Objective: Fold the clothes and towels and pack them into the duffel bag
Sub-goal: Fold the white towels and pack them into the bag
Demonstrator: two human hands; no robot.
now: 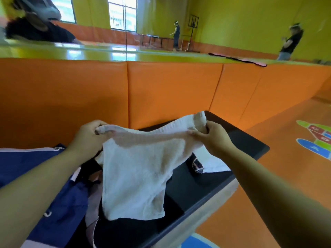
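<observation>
I hold a white towel (136,169) up over the black table (250,140). My left hand (87,136) grips its top left corner and my right hand (213,138) grips its top right corner. The towel sags between them and hangs down in a fold toward the table. A navy blue duffel bag (35,172) with a white zip edge lies at the left, partly under my left forearm. Dark clothing (196,164) and more white cloth (213,163) lie on the table behind the towel, mostly hidden.
Orange padded wall panels (172,93) stand right behind the table, with a mirror above them. The orange floor (286,140) with painted shapes stretches to the right. In the mirror two people (176,35) stand far off.
</observation>
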